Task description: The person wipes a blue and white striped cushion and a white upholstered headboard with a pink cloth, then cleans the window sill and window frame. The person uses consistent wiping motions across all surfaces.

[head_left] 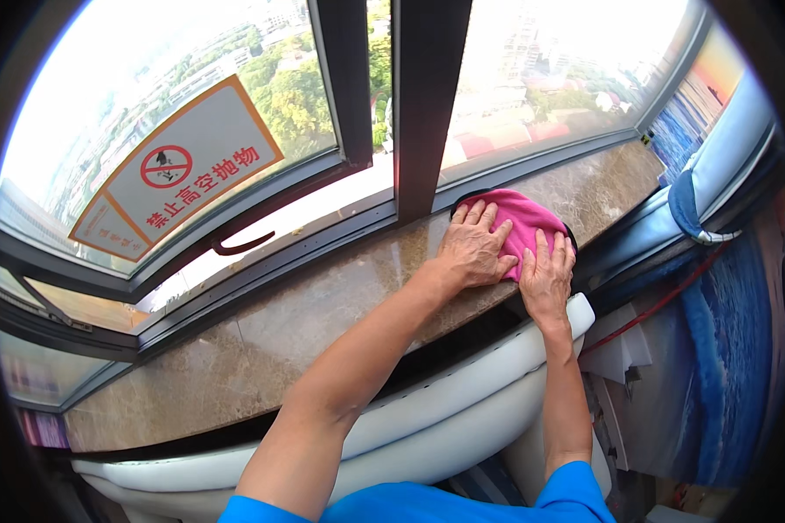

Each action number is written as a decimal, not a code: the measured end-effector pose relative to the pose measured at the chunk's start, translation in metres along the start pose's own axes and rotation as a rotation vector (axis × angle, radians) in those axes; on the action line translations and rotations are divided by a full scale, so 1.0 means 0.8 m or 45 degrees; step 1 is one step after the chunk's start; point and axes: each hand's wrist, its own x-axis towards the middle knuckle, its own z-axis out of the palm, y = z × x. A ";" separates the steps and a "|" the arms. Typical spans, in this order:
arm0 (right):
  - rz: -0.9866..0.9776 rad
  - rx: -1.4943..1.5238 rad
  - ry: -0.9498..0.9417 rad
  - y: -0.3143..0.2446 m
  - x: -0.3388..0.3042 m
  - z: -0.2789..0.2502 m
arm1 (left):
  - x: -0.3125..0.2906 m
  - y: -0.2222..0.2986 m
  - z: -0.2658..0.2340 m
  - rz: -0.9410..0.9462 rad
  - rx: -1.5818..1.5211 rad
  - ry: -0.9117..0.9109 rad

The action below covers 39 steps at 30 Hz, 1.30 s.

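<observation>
A pink cloth (522,210) with a dark edge lies bunched on the brown marble window sill (266,349), right of the window's dark upright frame. My left hand (475,247) rests flat on the cloth's left part, palm down with the fingers spread. On the cloth's near right part, my right hand (547,277) presses with its fingers stretched out and a little bent. Both hands touch the cloth from above, and neither is wrapped round it. Part of the cloth is hidden beneath them.
Left of the upright frame, a window sash (310,170) with a dark handle (242,246) and a warning sign (179,170) stands ajar. A white padded sofa back (445,397) runs along the sill's near side. A blue curtain (715,148), gathered by a tieback, hangs at the right.
</observation>
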 end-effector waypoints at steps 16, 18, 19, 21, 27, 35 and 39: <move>-0.146 0.154 -0.203 -0.221 -0.118 -0.032 | -0.270 -0.073 -0.085 -0.221 0.136 0.090; -0.164 0.195 -0.179 -0.241 -0.134 -0.032 | -0.299 -0.075 -0.095 -0.270 0.140 0.099; -0.181 0.230 -0.163 -0.253 -0.142 -0.032 | -0.314 -0.074 -0.100 -0.302 0.154 0.141; -0.213 0.311 -0.112 -0.275 -0.162 -0.033 | -0.346 -0.074 -0.110 -0.344 0.163 0.135; -0.361 0.391 -0.057 -0.335 -0.212 -0.051 | -0.442 -0.072 -0.136 -0.446 0.215 0.169; -0.696 0.605 -0.049 -0.325 -0.205 -0.072 | -0.498 -0.053 -0.130 -0.554 0.465 0.247; -0.746 0.513 -0.128 -0.278 -0.167 -0.073 | -0.434 -0.016 -0.110 -0.547 0.481 0.263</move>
